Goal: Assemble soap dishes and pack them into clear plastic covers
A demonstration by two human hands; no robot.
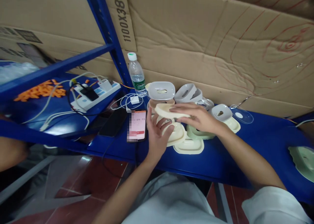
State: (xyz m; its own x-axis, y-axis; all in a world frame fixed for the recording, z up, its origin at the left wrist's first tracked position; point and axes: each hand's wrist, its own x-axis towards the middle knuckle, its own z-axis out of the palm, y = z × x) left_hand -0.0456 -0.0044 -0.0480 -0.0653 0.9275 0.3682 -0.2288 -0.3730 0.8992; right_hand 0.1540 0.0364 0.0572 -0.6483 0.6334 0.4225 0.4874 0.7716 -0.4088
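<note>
My right hand (196, 116) holds a cream plastic piece (163, 111) at its right end, above a cluster of plastic parts. Its fingers lie over the top of the piece and the thumb is below. My left hand (158, 132) is just below and left of that piece, fingers apart and curved, palm toward the parts. Beneath the hands lie a cream domed part (178, 132), a cream tray-like part (190, 146) and a green part (200, 132). Behind them are a grey oval dish (161, 90) and a grey slotted part (187, 94).
A phone (137, 126) lies left of my left hand, near a water bottle (137, 75) and white cables. Farther left are a power strip (98, 94) and orange pieces (40, 90). A green piece (303, 162) is at far right; cardboard (183, 31) stands behind.
</note>
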